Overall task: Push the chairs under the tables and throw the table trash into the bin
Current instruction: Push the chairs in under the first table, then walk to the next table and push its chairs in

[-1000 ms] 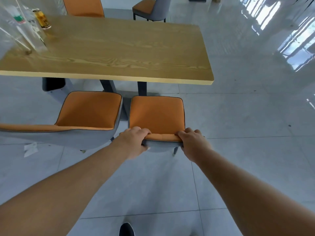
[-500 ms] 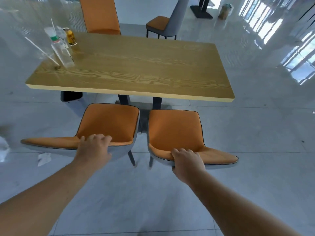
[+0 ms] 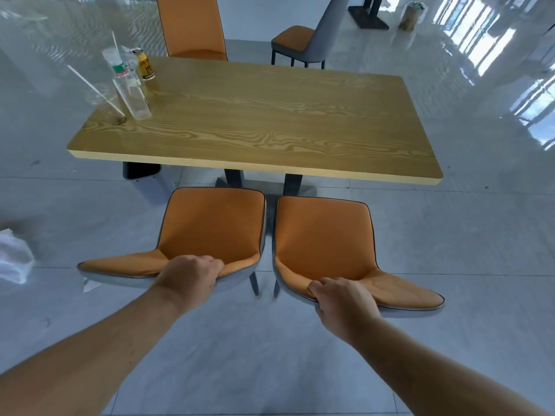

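Observation:
Two orange chairs with grey shells stand side by side at the near edge of a wooden table [image 3: 270, 124]. My left hand [image 3: 190, 276] grips the top of the left chair [image 3: 210, 223] backrest. My right hand [image 3: 342, 298] grips the top of the right chair [image 3: 322, 235] backrest. Both seats sit just outside the table edge. On the table's far left corner stands trash: a clear plastic bottle [image 3: 127, 85], a clear cup with a straw [image 3: 103, 97] and a yellow can [image 3: 145, 66].
Another orange chair [image 3: 192, 28] stands at the table's far side, and a grey-backed chair [image 3: 303, 43] stands farther back. A white bag [image 3: 13, 256] lies on the floor at the left. A black table base [image 3: 368, 16] stands at the back right. Glossy tiled floor surrounds everything.
My left hand moved from the right chair onto the left chair's backrest, so each hand now holds its own chair. The view has pulled back and shows more of the table.

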The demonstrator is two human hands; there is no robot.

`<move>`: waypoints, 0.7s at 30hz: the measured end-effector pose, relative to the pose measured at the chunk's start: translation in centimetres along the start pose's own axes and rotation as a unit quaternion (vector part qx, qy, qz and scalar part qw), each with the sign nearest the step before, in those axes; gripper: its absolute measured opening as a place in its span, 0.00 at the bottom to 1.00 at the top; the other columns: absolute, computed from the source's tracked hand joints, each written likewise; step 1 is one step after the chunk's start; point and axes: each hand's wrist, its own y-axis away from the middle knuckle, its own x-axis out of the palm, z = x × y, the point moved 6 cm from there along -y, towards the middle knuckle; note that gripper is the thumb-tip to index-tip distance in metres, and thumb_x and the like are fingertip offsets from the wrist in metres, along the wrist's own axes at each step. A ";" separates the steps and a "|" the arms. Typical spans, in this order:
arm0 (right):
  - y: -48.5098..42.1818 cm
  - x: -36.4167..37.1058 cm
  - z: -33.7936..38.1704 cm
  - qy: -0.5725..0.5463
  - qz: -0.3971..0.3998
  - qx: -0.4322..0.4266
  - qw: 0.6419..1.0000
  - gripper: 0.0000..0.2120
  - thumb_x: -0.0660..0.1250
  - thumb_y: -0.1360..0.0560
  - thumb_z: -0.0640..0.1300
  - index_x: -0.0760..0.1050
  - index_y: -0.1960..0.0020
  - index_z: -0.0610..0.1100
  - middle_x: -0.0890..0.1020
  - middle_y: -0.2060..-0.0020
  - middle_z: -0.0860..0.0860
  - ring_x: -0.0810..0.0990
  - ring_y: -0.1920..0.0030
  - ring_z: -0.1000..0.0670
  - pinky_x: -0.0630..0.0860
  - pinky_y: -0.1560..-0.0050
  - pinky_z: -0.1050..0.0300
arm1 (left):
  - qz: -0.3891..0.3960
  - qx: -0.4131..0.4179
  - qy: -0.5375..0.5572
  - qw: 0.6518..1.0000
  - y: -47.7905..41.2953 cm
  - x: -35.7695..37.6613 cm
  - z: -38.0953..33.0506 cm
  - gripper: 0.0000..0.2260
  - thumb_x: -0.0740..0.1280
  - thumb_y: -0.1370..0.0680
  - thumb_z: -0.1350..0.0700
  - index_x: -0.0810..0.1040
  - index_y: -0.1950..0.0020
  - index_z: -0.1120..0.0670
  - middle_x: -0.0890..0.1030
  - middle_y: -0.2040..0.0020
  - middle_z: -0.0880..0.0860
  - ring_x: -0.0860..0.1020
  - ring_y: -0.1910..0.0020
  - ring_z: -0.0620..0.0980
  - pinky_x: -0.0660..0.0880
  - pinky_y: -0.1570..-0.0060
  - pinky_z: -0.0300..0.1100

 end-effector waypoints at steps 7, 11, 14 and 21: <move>0.0 0.0 0.5 -0.019 -0.006 -0.011 1.000 0.05 0.71 0.22 0.49 0.78 0.48 0.50 0.80 0.61 0.54 0.80 0.62 0.49 0.74 0.67 0.55 | 0.049 0.012 -0.025 0.998 0.0 0.5 -1.1 0.10 0.81 0.32 0.57 0.81 0.58 0.52 0.79 0.67 0.50 0.78 0.72 0.52 0.75 0.76 0.41; -0.4 -0.9 0.1 -0.054 0.070 0.026 0.996 0.20 0.63 0.20 0.66 0.74 0.38 0.53 0.79 0.50 0.55 0.78 0.51 0.48 0.79 0.54 0.52 | 0.203 -0.092 -0.019 0.975 -1.2 -0.1 -0.8 0.19 0.65 0.22 0.31 0.73 0.43 0.45 0.79 0.50 0.45 0.77 0.55 0.46 0.76 0.57 0.42; -0.7 -5.4 -2.4 -0.192 0.065 0.141 0.969 0.38 0.51 0.26 0.80 0.65 0.24 0.59 0.75 0.30 0.56 0.74 0.31 0.46 0.76 0.39 0.46 | 0.176 -0.181 0.125 0.960 -3.5 -4.4 -1.1 0.38 0.61 0.27 0.22 0.68 0.24 0.42 0.74 0.26 0.45 0.74 0.31 0.51 0.75 0.35 0.53; 3.4 -29.4 -14.4 -0.141 -0.238 0.171 0.946 0.39 0.58 0.25 0.74 0.64 0.21 0.53 0.74 0.26 0.51 0.69 0.26 0.45 0.72 0.30 0.45 | -0.057 -0.110 0.090 0.988 -15.4 -26.5 -9.2 0.43 0.58 0.25 0.23 0.59 0.17 0.46 0.66 0.19 0.51 0.65 0.22 0.55 0.68 0.27 0.56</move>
